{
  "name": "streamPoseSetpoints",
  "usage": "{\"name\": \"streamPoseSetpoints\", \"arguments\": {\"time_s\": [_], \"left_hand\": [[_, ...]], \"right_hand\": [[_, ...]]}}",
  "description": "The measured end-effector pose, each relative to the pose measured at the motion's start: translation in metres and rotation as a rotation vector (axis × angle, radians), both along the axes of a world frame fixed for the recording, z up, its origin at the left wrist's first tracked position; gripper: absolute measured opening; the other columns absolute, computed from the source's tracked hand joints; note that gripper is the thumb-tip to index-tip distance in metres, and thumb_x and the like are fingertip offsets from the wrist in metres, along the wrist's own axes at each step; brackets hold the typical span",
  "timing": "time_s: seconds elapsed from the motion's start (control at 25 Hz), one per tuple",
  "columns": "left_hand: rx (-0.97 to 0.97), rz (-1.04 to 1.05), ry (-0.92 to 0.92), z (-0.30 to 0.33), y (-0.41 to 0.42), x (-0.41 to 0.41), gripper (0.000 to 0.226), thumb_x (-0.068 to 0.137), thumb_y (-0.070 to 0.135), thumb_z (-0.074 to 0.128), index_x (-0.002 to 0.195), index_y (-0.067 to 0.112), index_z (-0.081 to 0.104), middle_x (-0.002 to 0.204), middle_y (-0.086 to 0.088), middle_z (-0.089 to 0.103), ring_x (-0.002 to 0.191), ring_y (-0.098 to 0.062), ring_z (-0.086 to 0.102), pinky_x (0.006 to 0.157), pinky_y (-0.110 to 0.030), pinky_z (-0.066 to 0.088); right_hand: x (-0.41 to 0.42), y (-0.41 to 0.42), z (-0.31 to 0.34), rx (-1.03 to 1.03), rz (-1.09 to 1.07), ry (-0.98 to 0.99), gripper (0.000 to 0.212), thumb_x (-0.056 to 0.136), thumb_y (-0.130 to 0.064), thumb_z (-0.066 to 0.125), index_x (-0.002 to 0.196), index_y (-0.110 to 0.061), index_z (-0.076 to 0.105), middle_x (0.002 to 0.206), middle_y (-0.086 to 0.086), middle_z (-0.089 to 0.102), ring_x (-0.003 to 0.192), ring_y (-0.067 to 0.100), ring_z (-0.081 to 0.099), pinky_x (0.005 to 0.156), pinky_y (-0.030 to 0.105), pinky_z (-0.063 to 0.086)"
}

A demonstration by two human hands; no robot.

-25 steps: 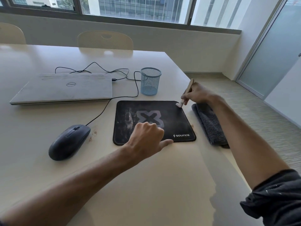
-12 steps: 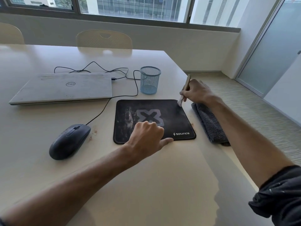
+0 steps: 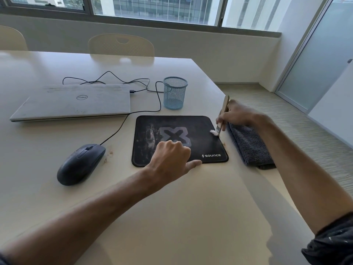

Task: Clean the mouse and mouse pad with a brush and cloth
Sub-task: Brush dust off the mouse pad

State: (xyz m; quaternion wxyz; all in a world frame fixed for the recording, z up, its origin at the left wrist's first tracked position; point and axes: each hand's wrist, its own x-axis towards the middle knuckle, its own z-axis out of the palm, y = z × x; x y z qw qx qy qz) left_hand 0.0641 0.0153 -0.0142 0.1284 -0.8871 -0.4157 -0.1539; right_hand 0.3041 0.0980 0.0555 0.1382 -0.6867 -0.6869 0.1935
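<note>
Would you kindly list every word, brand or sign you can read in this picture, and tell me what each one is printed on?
"sounce", with a small lightning-bolt sign before it: white print on the near right corner of the black mouse pad.
"DELL", seen upside down inside a ring: on the lid of the closed laptop.
A large grey X-shaped emblem, no letters: middle of the mouse pad, partly hidden by the left hand.
The mouse and the mesh cup show no readable text.

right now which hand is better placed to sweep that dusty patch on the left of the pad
The right hand: it already holds the brush, bristles on the mouse pad at its right edge. The left hand rests fisted on the pad's near edge, steadying it, with no tool.
</note>
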Motion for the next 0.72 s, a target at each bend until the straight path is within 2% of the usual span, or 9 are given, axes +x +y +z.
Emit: {"name": "streamPoseSetpoints", "arguments": {"time_s": [0.08, 0.16, 0.28, 0.4, 0.52, 0.56, 0.68, 0.72], "left_hand": [[-0.003, 0.013, 0.013, 0.000, 0.000, 0.000, 0.066, 0.090, 0.072, 0.037, 0.061, 0.014, 0.049, 0.060, 0.000, 0.052, 0.057, -0.017, 0.057, 0.062, -0.031, 0.053], [-0.001, 0.022, 0.019, 0.000, -0.001, 0.000, 0.066, 0.089, 0.072, 0.037, 0.062, 0.014, 0.050, 0.061, 0.000, 0.053, 0.057, -0.017, 0.057, 0.061, -0.031, 0.053], [0.000, 0.028, 0.014, 0.000, 0.000, 0.000, 0.066, 0.089, 0.073, 0.037, 0.061, 0.014, 0.050, 0.060, 0.000, 0.053, 0.057, -0.017, 0.058, 0.060, -0.030, 0.053], [0.006, 0.022, 0.008, 0.000, 0.000, 0.000, 0.067, 0.089, 0.073, 0.038, 0.060, 0.014, 0.049, 0.058, 0.000, 0.053, 0.055, -0.017, 0.056, 0.059, -0.029, 0.051], [-0.002, 0.021, 0.001, 0.000, -0.001, 0.001, 0.066, 0.089, 0.073, 0.039, 0.059, 0.014, 0.046, 0.057, 0.001, 0.050, 0.054, -0.016, 0.055, 0.058, -0.028, 0.049], [0.001, 0.022, -0.002, 0.001, -0.002, 0.001, 0.066, 0.089, 0.073, 0.039, 0.058, 0.015, 0.045, 0.057, 0.001, 0.049, 0.054, -0.016, 0.055, 0.057, -0.027, 0.048], [0.012, 0.025, -0.005, 0.002, -0.002, 0.001, 0.065, 0.089, 0.072, 0.040, 0.056, 0.016, 0.037, 0.057, 0.002, 0.047, 0.054, -0.016, 0.055, 0.057, -0.027, 0.047], [0.011, 0.024, -0.009, 0.002, -0.003, 0.002, 0.065, 0.089, 0.072, 0.040, 0.055, 0.017, 0.035, 0.057, 0.002, 0.047, 0.055, -0.016, 0.055, 0.057, -0.027, 0.047]], "right_hand": [[-0.001, -0.002, 0.001, 0.102, -0.026, -0.033, 0.027, 0.089, -0.022, 0.069, 0.063, -0.015, 0.074, 0.063, -0.007, 0.073, 0.067, 0.004, 0.065, 0.074, 0.031, 0.049], [-0.001, -0.008, -0.002, 0.182, -0.062, -0.066, 0.031, 0.089, -0.026, 0.068, 0.060, -0.017, 0.074, 0.060, -0.011, 0.071, 0.063, 0.000, 0.061, 0.069, 0.030, 0.047], [-0.001, -0.017, 0.001, 0.051, -0.022, -0.022, 0.029, 0.091, -0.019, 0.067, 0.063, -0.016, 0.074, 0.059, -0.008, 0.072, 0.055, -0.006, 0.061, 0.064, 0.024, 0.041], [-0.002, -0.021, 0.001, 0.174, -0.048, -0.071, 0.030, 0.090, -0.026, 0.068, 0.063, -0.016, 0.075, 0.058, -0.014, 0.069, 0.063, 0.002, 0.061, 0.063, 0.028, 0.041], [0.001, -0.026, 0.003, 0.053, -0.023, -0.053, 0.029, 0.091, -0.025, 0.068, 0.064, -0.015, 0.075, 0.061, -0.010, 0.072, 0.061, 0.000, 0.060, 0.065, 0.026, 0.039], [0.000, -0.028, 0.003, 0.041, -0.027, -0.057, 0.029, 0.091, -0.026, 0.068, 0.064, -0.016, 0.075, 0.062, -0.008, 0.073, 0.062, -0.001, 0.060, 0.066, 0.027, 0.041], [0.000, -0.031, -0.003, 0.232, -0.099, -0.119, 0.032, 0.089, -0.035, 0.068, 0.063, -0.018, 0.074, 0.065, -0.009, 0.071, 0.070, 0.010, 0.063, 0.071, 0.033, 0.048], [0.000, -0.032, -0.005, 0.223, -0.091, -0.123, 0.032, 0.089, -0.034, 0.068, 0.062, -0.018, 0.074, 0.065, -0.008, 0.072, 0.069, 0.009, 0.063, 0.072, 0.034, 0.051]]}}
